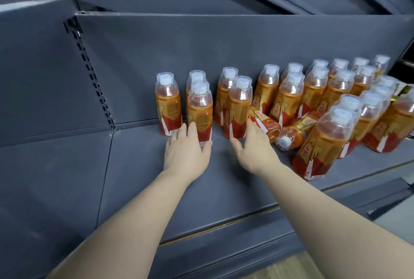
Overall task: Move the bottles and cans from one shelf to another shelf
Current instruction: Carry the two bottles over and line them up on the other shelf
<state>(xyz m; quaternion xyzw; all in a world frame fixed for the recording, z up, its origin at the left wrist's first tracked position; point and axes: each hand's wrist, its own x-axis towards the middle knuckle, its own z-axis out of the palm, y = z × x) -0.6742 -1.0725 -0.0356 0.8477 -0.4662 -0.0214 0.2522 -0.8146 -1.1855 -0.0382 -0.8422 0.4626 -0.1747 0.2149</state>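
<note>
Fingers [192, 132] outstretched, palms down, beside upright bottles [200, 108].

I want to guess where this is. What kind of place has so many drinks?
Probably a shop or stockroom: a dark metal shelf with a slotted upright rail, stocked with rows of identical orange-labelled drink bottles, some tipped over.

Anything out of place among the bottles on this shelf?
Yes. Two bottles lie on their sides while the rest stand: the first fallen bottle just beyond the right hand, the second fallen bottle beside it, cap toward the camera.
</note>
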